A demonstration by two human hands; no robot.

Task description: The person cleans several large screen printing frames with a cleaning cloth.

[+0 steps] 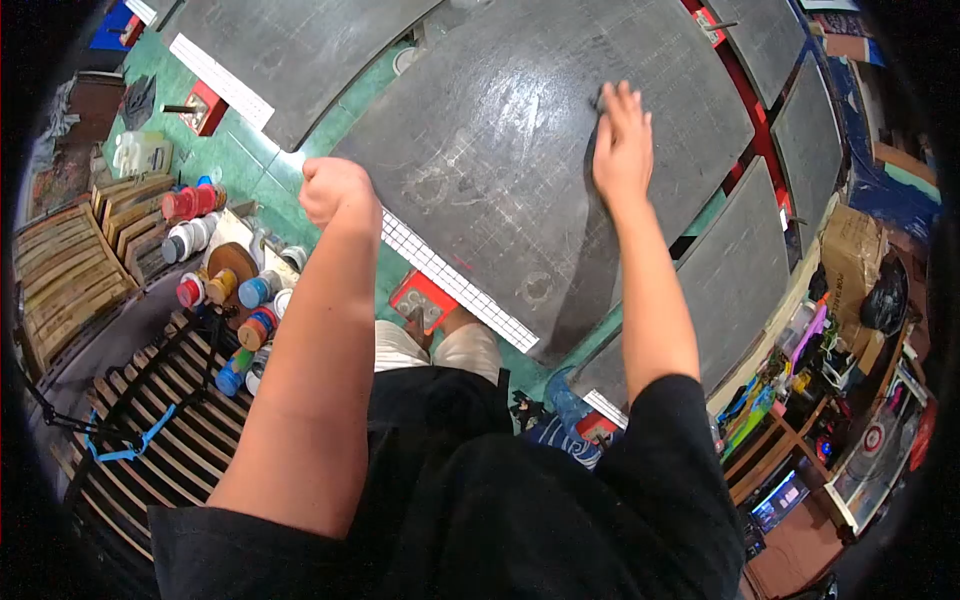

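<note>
Right fingers [628, 112] outstretched on dark board [480, 200], left fingers [314, 180] curled by corner

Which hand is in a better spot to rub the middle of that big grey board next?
Probably the right hand: it's well out over the grey board, fingers stretched out. The left hand looks curled up by the board's left corner, farther from the middle.

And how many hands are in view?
2: the left hand, curled at the left corner of the central dark board, and the right hand, extended over its right half. No others show.
</note>
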